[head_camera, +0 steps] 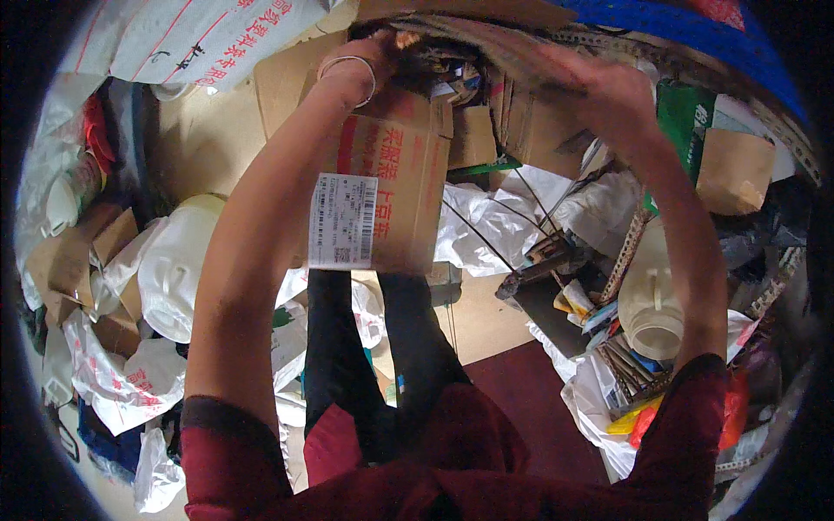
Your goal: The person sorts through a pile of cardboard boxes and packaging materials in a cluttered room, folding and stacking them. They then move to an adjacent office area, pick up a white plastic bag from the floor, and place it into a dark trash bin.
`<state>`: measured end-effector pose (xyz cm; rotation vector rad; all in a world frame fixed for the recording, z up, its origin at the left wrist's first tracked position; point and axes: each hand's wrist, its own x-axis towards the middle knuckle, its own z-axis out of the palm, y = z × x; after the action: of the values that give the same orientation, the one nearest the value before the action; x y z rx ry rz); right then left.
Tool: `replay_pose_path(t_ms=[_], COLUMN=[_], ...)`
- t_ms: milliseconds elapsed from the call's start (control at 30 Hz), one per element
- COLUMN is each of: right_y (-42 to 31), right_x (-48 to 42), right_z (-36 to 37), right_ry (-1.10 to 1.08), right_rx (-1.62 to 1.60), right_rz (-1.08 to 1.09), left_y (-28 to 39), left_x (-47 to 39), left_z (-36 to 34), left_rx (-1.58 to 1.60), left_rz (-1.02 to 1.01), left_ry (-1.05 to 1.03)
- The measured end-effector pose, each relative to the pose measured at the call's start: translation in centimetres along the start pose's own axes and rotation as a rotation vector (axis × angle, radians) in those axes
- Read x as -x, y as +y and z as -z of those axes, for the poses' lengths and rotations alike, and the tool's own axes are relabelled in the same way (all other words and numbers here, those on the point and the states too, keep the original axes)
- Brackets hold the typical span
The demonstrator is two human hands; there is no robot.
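Note:
My left hand [384,55], with a light bangle at the wrist, is at the top of a printed cardboard box [410,202]. Its fingers run into shadow, so their grip is hidden. The box carries red print and a white shipping label [342,221]. Farther right, my right hand [580,71] is blurred. It lies against a long brown sheet [482,42], perhaps cardboard, that spans the gap between both hands. Whether its fingers grip the sheet is unclear. Dark jumbled items [462,71] show between the hands.
Translucent plastic jugs stand left [186,273] and right [651,306]. White plastic bags [482,228], cut cardboard [71,267] and thin dark rods [482,238] clutter the floor. A white woven sack [189,39] is at upper left; blue material [677,32] edges the upper right.

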<state>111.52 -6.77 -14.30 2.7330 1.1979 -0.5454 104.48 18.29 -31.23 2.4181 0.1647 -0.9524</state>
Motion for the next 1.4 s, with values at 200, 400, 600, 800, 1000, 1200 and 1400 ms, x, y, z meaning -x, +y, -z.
replay_pose_path(t_ms=[200,400,600,800,1000,1200,1400], right_y=[-3.5,-8.6,-9.5,-5.4,-8.3,-9.1,-9.1], right_x=[-1.8,-7.3,-7.9,-10.5,-15.6,-16.9,-10.0], right_z=[-2.2,-4.3,-4.9,-7.1,-12.3,-12.0,-3.6], right_ry=[0.036,0.077,0.035,-0.161,-0.147,-0.408,-0.296], right_rx=[0.263,0.068,0.086,0.110,0.108,0.006,-0.144], right_rz=[0.155,0.222,0.249,0.167,-0.013,-0.176,0.001], left_y=[1.3,-1.0,-1.8,0.0,0.7,1.1,-3.5], left_x=[2.2,2.0,1.2,2.3,1.6,0.8,1.3], left_z=[0.2,-3.4,-4.0,-1.7,-0.7,-0.2,-1.0], left_rx=[-0.138,-0.187,-0.092,-0.273,-0.243,-0.205,0.360], left_rz=[0.081,-0.191,-0.219,-0.067,-0.040,-0.082,-0.367], left_ry=[-0.075,0.143,0.179,-0.134,-0.083,-0.141,0.054])
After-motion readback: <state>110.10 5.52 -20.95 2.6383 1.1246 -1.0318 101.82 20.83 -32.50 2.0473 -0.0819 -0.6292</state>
